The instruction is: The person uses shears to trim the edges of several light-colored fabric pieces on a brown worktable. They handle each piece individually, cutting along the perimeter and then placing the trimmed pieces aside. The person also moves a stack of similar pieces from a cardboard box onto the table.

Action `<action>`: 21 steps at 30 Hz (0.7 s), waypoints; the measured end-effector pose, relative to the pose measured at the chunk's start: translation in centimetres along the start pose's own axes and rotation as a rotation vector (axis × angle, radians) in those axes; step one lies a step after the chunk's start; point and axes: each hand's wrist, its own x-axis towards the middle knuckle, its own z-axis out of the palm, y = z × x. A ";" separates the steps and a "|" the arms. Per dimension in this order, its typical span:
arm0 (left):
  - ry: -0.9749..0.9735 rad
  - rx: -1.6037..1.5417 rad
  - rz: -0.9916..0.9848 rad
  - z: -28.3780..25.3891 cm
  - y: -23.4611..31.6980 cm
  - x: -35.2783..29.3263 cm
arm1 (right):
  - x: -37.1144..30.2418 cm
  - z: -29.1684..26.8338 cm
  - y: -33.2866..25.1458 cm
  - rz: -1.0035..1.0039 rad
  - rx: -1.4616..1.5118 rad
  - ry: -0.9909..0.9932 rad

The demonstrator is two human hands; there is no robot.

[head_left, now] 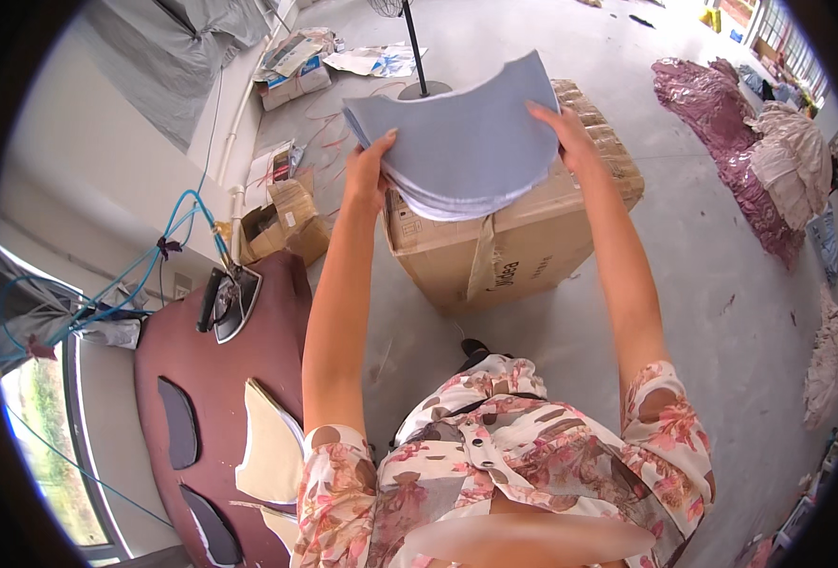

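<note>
Between my two hands is a stack of curved grey-blue fabric pieces [466,142], with paler white layers fanning out along its lower edge. My left hand [373,166] grips its left corner, thumb on top and fingers mostly hidden beneath. On the opposite corner my right hand [568,137] pinches the stack the same way. Both arms are stretched forward. The stack is over a large brown cardboard box [494,256] on the floor; whether it touches the box top I cannot tell.
To my left, a brown padded ironing table [220,379] carries an iron [234,303] with blue hoses, dark curved pieces [177,421] and cream pieces [272,445]. A fan stand [419,76] rises behind the box. Pink plastic-wrapped bundles [712,142] lie on the right-hand floor.
</note>
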 end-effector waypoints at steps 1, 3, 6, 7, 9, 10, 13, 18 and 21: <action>0.026 -0.015 -0.026 0.6 0.2 1.3 | 2.0 -0.1 0.1 0.011 -0.008 -0.018; 0.074 0.001 -0.097 1.1 -0.8 4.1 | 6.1 -0.5 1.6 0.111 -0.150 0.018; 0.160 0.157 -0.200 -1.3 -6.0 7.5 | 8.6 -0.6 5.6 0.158 -0.473 0.030; 0.184 0.165 -0.195 -1.4 -7.0 8.2 | 8.9 -0.9 6.5 0.156 -0.595 0.033; 0.252 0.177 -0.188 -1.4 -7.3 8.0 | 9.4 -1.2 7.5 0.114 -0.676 0.057; 0.195 0.194 -0.178 -2.1 -7.0 8.9 | 9.5 -1.3 7.8 0.091 -0.719 0.066; 0.263 0.218 -0.202 -1.1 -5.8 7.9 | 8.6 -0.3 6.6 0.173 -0.719 0.020; 0.485 0.945 0.195 -3.5 -6.1 4.8 | 8.8 0.1 7.3 0.043 -0.992 0.140; 0.607 0.996 0.451 -4.6 -7.9 -0.8 | 4.4 0.0 6.9 -0.555 -0.915 0.453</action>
